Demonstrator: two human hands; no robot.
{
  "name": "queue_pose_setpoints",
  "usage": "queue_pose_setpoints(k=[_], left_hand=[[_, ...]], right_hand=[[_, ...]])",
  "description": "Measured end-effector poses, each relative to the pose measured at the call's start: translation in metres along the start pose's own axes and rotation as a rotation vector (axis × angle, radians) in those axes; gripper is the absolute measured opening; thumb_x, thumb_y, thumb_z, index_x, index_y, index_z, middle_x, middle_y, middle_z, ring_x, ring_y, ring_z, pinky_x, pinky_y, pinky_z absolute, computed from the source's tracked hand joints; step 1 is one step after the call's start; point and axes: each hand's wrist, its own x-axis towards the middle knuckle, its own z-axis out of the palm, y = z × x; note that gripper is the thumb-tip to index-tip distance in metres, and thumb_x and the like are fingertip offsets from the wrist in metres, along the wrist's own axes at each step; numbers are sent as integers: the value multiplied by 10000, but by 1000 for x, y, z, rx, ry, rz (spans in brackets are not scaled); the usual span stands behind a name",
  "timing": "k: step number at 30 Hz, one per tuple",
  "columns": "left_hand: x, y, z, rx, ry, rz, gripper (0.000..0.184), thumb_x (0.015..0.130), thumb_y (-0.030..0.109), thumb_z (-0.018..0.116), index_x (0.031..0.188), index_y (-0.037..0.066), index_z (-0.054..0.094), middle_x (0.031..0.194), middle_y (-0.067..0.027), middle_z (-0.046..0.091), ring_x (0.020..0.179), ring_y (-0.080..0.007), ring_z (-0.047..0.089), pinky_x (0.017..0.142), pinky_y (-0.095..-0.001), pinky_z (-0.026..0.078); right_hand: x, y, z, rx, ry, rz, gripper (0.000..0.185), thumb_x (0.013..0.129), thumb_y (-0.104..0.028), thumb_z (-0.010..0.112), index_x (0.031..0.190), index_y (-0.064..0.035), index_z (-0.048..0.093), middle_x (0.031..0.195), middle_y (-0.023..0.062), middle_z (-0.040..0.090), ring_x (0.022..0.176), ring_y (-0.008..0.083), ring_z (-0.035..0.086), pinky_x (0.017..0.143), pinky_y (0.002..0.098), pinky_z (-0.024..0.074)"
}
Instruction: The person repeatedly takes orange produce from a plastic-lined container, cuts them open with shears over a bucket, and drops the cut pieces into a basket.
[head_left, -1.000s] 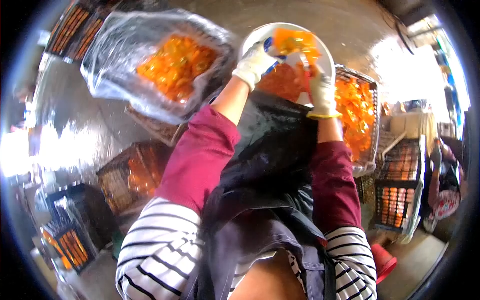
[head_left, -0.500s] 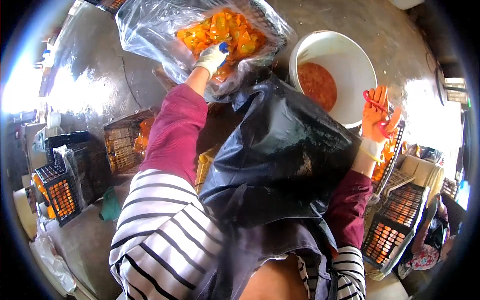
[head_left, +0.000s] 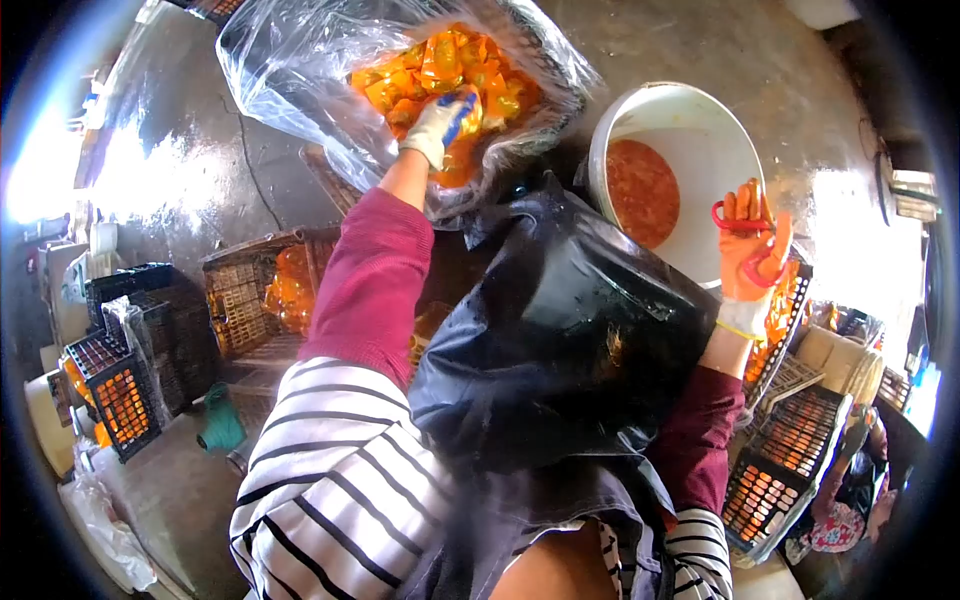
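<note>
My left hand [head_left: 446,122], in a white glove with blue on it, is closed at the near side of a heap of shiny orange packets [head_left: 452,58]. An orange packet [head_left: 466,106] shows at its fingers. The heap lies inside a large clear plastic bag [head_left: 300,70]. On the right, my right hand [head_left: 748,262] wears an orange glove, palm up. Red-handled scissors [head_left: 742,222] are hooked in its fingers; their blades are hidden. Just beyond this hand stands a white bucket [head_left: 722,135] with reddish, wet-looking contents [head_left: 642,192] at its bottom.
A black apron [head_left: 560,340] covers my lap. To the left stand a brown crate [head_left: 235,305] with orange packets, a green spool [head_left: 222,420] and a black crate [head_left: 118,400]. More crates [head_left: 775,470] stack at right, near another person [head_left: 850,490].
My left hand has shifted slightly right and turned, with an orange packet now showing at its fingers. My right hand has dropped a little and turned, still holding the scissors.
</note>
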Motion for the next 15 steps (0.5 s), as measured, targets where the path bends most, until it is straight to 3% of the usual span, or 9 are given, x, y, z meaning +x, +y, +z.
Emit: queue_pose_setpoints(k=[2,3,7,8,10,12,13,14,15], left_hand=[[-18,39,16,-334,91,-59,400,892,363,597,1144,52,583,1063,-70,625,947,-210,591,849,-343,459],[-19,47,21,-707,-48,68,401,927,335,554,1203,43,550,1152,-91,601,1045,-207,578,937,-339,444],[-25,74,46,-667,-111,181,373,944,302,527,1221,53,530,1169,-90,598,1085,-232,568,969,-376,433],[-23,75,59,-655,-105,223,343,910,310,576,1140,56,587,1091,-70,624,1001,-208,593,891,-348,462],[-24,88,97,-620,-139,273,290,894,251,574,1102,51,600,1044,-71,632,962,-214,597,865,-337,470],[-23,97,143,-712,-282,346,260,889,206,547,1083,41,600,1033,-85,636,949,-236,599,871,-354,472],[-32,105,169,-777,-224,317,264,905,193,520,1104,31,583,1066,-101,630,971,-258,592,889,-378,468],[-46,112,193,-799,-233,306,272,911,195,514,1119,32,575,1084,-106,624,981,-261,587,898,-382,464],[-58,117,214,-819,-242,291,279,917,198,509,1135,32,566,1103,-111,617,990,-264,583,906,-387,460]], right_hand=[[-3,2,-4,14,42,41,546,937,-385,475,1284,36,449,1299,171,511,1202,271,490,1076,424,330],[-4,3,0,17,94,64,540,937,-387,478,1279,30,454,1301,173,508,1203,275,490,1077,423,329],[-8,15,11,-345,356,32,533,927,-410,504,1238,22,476,1272,187,522,1157,281,518,1013,408,393],[-7,16,12,-426,371,104,537,923,-410,515,1249,13,462,1242,191,539,1066,269,570,848,387,485],[-15,21,-6,-515,210,121,516,943,-402,475,1259,6,455,1182,204,577,948,273,621,600,358,476],[-17,31,2,-535,271,233,479,964,-373,435,1259,4,458,1156,202,594,929,277,632,567,332,476],[-14,33,0,-503,291,338,456,975,-351,414,1260,2,460,1149,196,600,940,278,632,600,319,500],[-6,57,-36,-502,322,247,360,975,-237,447,1255,-13,472,1144,184,604,962,274,629,696,306,532],[-9,57,-13,-556,310,244,303,952,-124,492,1235,-16,490,1126,170,613,992,270,623,798,307,529]])
